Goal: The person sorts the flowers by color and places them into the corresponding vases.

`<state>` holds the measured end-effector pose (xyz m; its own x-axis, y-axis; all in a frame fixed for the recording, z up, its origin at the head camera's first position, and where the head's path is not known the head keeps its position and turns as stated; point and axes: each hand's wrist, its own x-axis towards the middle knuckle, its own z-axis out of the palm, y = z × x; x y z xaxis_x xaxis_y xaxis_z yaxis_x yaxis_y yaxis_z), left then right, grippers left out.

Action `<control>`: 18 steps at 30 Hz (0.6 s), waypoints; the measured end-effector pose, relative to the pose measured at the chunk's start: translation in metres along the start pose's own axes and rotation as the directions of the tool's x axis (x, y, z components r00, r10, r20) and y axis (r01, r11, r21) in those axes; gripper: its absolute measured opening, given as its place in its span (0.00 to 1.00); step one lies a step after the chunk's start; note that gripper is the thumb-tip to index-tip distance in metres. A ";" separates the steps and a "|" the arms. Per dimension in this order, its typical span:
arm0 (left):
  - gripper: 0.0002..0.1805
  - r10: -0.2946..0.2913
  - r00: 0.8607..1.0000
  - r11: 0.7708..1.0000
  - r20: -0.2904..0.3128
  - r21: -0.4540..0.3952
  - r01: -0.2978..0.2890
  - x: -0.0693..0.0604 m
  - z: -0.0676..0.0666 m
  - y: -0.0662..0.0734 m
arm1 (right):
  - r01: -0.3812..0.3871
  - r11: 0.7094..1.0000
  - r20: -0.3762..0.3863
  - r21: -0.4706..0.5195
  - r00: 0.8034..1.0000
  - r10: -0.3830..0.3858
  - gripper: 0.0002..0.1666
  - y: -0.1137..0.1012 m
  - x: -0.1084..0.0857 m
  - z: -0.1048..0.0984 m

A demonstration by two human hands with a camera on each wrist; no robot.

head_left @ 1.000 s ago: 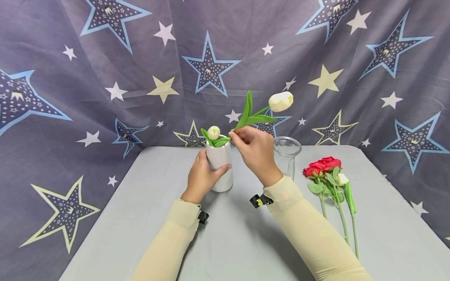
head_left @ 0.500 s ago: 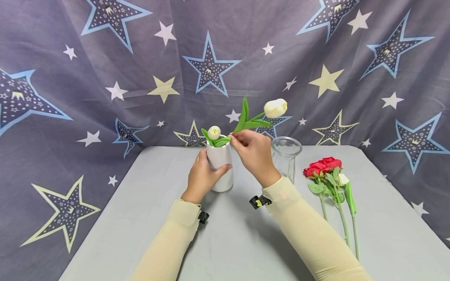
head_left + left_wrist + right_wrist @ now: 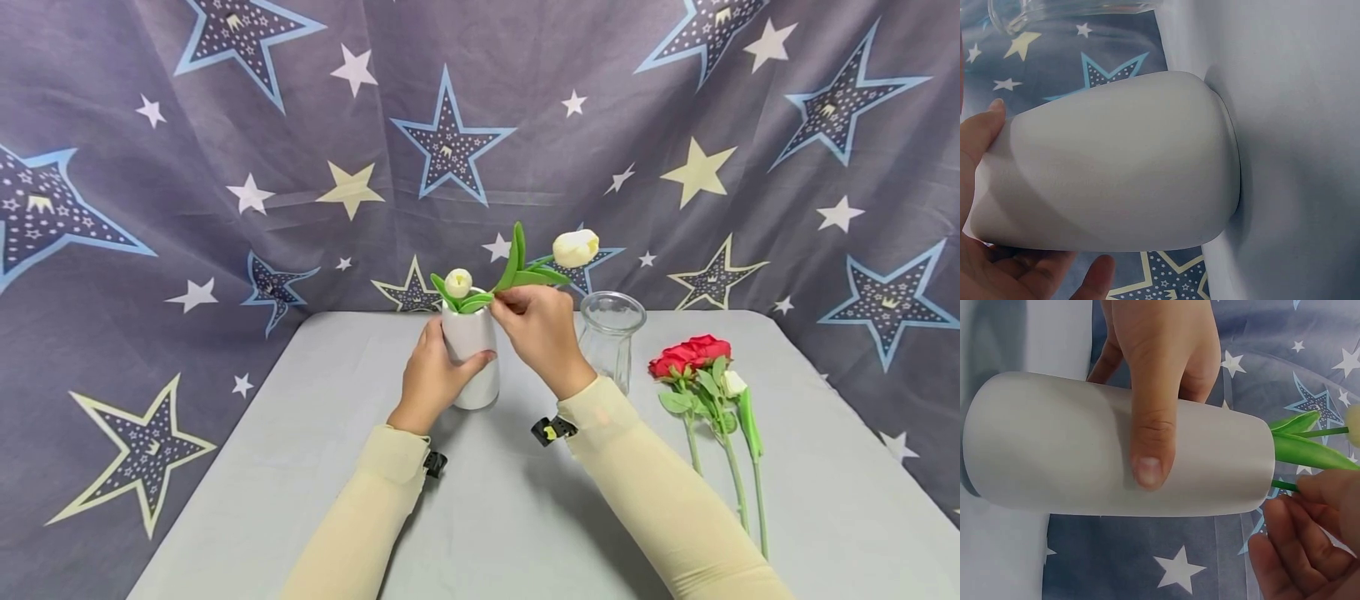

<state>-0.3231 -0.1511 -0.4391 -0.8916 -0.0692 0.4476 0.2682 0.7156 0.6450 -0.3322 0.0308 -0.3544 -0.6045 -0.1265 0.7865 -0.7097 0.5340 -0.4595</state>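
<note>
Fingers (image 3: 1329, 487) of the right hand (image 3: 546, 332) pinch a white tulip (image 3: 576, 248) by its stem, right at the mouth of the white vase (image 3: 471, 333)! The left hand (image 3: 430, 375) grips that vase, upright on the table (image 3: 300, 483). Another tulip (image 3: 458, 283) sits inside; rightward, a glass jar (image 3: 617, 342), then red roses (image 3: 690, 356) lying by a white flower (image 3: 733, 383).

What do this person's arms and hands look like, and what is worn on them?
Long, plain, pale cream sleeves are worn. There is a black left wrist strap and a black right wrist strap with a small yellow mark. The left hand and right hand wear no gloves.
</note>
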 end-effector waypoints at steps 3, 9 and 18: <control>0.51 -0.003 1.000 1.000 0.000 0.002 0.003 0.000 0.000 0.000 | -0.023 1.000 0.016 -0.010 1.000 0.023 0.08 0.000 0.000 0.001; 0.51 -0.003 1.000 1.000 -0.004 0.004 0.003 -0.001 0.000 0.000 | -0.042 0.998 0.047 -0.038 0.998 0.044 0.07 0.001 0.001 0.004; 0.52 -0.006 1.000 1.000 0.009 0.020 0.006 0.001 0.001 -0.002 | -0.055 0.996 0.063 -0.071 0.996 0.059 0.07 0.002 0.002 0.008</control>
<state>-0.3245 -0.1517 -0.4404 -0.8963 -0.0670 0.4383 0.2560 0.7290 0.6349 -0.3375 0.0249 -0.3568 -0.6671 -0.1471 0.7303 -0.6479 0.5983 -0.4714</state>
